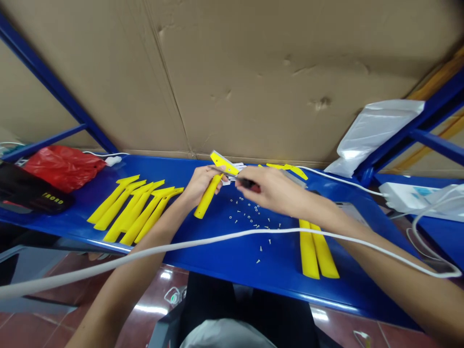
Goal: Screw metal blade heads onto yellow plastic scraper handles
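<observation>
In the head view, my left hand (198, 185) is closed around a yellow scraper (208, 199), its wide head pointing up and away and its handle hanging toward me. My right hand (270, 189) grips a screwdriver (249, 184) with a dark and red handle. The screwdriver's shaft reaches left across the scraper's head to my left fingers; exactly where its tip sits is hard to make out. Below my hands, small screws and nuts (256, 226) lie scattered on the blue table (217, 251). White pieces (237, 166) lie behind the scraper head.
Several yellow scraper handles (126, 212) lie in a row at left, and two yellow handles (319, 251) lie under my right forearm. More yellow parts (290, 169) are at the back. A white cable (203, 240) crosses in front of my forearms. A red bag (65, 166) sits far left.
</observation>
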Tool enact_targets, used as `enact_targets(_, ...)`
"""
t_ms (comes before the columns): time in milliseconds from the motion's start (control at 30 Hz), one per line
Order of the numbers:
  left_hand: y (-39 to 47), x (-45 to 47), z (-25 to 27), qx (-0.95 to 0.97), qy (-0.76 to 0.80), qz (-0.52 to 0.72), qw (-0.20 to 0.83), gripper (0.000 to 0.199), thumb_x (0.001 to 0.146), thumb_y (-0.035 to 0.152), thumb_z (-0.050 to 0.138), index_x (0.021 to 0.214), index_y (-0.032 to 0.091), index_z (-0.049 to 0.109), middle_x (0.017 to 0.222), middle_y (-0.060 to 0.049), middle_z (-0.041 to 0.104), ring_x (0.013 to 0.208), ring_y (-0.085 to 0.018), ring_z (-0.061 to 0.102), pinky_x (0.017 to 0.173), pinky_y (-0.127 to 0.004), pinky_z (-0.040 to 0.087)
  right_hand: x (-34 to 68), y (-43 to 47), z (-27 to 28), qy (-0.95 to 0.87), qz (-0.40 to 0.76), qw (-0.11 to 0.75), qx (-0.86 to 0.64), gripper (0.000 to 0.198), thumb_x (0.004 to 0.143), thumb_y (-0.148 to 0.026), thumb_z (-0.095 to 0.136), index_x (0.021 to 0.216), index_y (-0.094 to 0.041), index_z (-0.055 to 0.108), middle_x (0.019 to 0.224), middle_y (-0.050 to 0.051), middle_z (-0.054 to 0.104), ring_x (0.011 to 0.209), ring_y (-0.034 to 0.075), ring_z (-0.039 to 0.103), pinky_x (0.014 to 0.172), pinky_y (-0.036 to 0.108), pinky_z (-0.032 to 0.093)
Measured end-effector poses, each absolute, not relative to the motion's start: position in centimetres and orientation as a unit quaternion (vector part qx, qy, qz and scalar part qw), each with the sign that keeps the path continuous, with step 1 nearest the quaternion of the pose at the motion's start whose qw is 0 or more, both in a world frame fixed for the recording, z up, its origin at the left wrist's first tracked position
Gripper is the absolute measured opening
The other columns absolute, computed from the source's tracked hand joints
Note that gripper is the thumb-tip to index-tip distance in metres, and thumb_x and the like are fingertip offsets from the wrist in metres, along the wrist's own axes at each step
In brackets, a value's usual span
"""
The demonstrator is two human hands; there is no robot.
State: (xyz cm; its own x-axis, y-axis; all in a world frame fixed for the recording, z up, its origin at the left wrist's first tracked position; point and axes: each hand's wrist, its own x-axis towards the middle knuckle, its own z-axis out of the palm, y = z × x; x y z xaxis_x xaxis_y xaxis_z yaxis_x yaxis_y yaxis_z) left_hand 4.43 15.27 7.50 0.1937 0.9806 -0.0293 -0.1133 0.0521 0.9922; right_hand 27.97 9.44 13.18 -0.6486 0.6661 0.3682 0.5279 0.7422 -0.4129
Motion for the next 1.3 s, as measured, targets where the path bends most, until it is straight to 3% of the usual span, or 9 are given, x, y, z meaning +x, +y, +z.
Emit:
enact_targets(133, 13.7, 5.5, 7.9, 0.524, 0.412, 0.411, 0.621, 0.033, 0.087, 0.043, 0.089, 0.08, 0.013, 0.078, 0.069, -0.007, 0.071, 0.048, -0.01, 0.057, 0.041, -0.021, 0.045, 30.3, 9.4, 16.4, -0.829, 0.107, 0.394, -0.382, 0.011, 0.105, -0.031, 0.068, 0.1, -0.021, 0.072, 0.095, 0.006, 0.076, 0.075, 0.018, 0.061, 0.071, 0.032, 0.045)
enact_targets(300, 12.5, 6.2, 7.8, 0.549, 0.399, 0.339, 0.651, 0.04, 0.092, 0.048, 0.086, 0.075, 0.012, 0.079, 0.058, -0.006, 0.065, 0.045, -0.01, 0.055, 0.042, -0.02, 0.044, 31.5, 9.2, 17.8, -0.797, 0.067, 0.433, -0.416, 0.015, 0.105, -0.037, 0.071, 0.1, -0.023, 0.074, 0.086, 0.005, 0.07, 0.071, 0.018, 0.056, 0.066, 0.033, 0.044)
enact_targets(500, 11.2, 7.1, 8.1, 0.57, 0.375, 0.283, 0.674, 0.039, 0.093, 0.046, 0.084, 0.075, 0.012, 0.081, 0.053, -0.005, 0.063, 0.041, -0.01, 0.055, 0.042, -0.019, 0.043, 30.2, 10.9, 14.1, -0.865, 0.061, 0.369, -0.335, 0.011, 0.109, -0.025, 0.061, 0.107, -0.019, 0.07, 0.105, 0.008, 0.075, 0.088, 0.019, 0.066, 0.079, 0.032, 0.047)
enact_targets(733, 11.2, 7.3, 8.0, 0.576, 0.388, 0.267, 0.667, 0.037, 0.09, 0.047, 0.084, 0.073, 0.014, 0.082, 0.052, -0.005, 0.065, 0.041, -0.012, 0.057, 0.041, -0.022, 0.048, 29.0, 11.5, 10.6, -0.911, 0.01, 0.229, -0.342, 0.018, 0.114, -0.027, 0.054, 0.114, -0.018, 0.07, 0.118, 0.011, 0.073, 0.085, 0.02, 0.06, 0.069, 0.033, 0.033)
enact_targets(967, 10.9, 7.5, 8.2, 0.566, 0.397, 0.276, 0.668, 0.036, 0.091, 0.046, 0.086, 0.074, 0.015, 0.08, 0.054, -0.004, 0.066, 0.042, -0.011, 0.056, 0.04, -0.021, 0.047, 29.0, 11.9, 11.2, -0.859, 0.187, 0.318, -0.356, 0.007, 0.101, -0.019, 0.067, 0.096, -0.018, 0.071, 0.095, 0.004, 0.074, 0.077, 0.015, 0.061, 0.073, 0.029, 0.045)
enact_targets(1100, 10.8, 7.6, 8.3, 0.567, 0.394, 0.273, 0.67, 0.034, 0.093, 0.044, 0.084, 0.074, 0.015, 0.081, 0.053, -0.004, 0.066, 0.041, -0.011, 0.056, 0.04, -0.021, 0.047, 29.1, 12.0, 11.4, -0.771, 0.347, 0.325, -0.423, 0.011, 0.096, -0.029, 0.078, 0.099, -0.02, 0.071, 0.074, -0.005, 0.063, 0.051, 0.01, 0.055, 0.05, 0.025, 0.043)
enact_targets(1200, 10.8, 7.6, 8.2, 0.577, 0.395, 0.267, 0.664, 0.034, 0.094, 0.041, 0.083, 0.074, 0.015, 0.081, 0.054, -0.004, 0.066, 0.041, -0.011, 0.057, 0.04, -0.02, 0.046, 29.2, 12.1, 11.5, -0.729, 0.394, 0.321, -0.459, 0.023, 0.089, -0.031, 0.087, 0.101, -0.022, 0.07, 0.064, -0.01, 0.048, 0.039, 0.009, 0.053, 0.033, 0.022, 0.032)
enact_targets(1300, 10.7, 7.6, 8.2, 0.584, 0.393, 0.265, 0.659, 0.032, 0.095, 0.04, 0.082, 0.076, 0.014, 0.082, 0.054, -0.004, 0.067, 0.042, -0.01, 0.058, 0.042, -0.019, 0.048, 29.4, 12.3, 11.7, -0.708, 0.42, 0.312, -0.474, 0.029, 0.086, -0.029, 0.091, 0.107, -0.022, 0.072, 0.06, -0.012, 0.043, 0.036, 0.01, 0.053, 0.026, 0.021, 0.028)
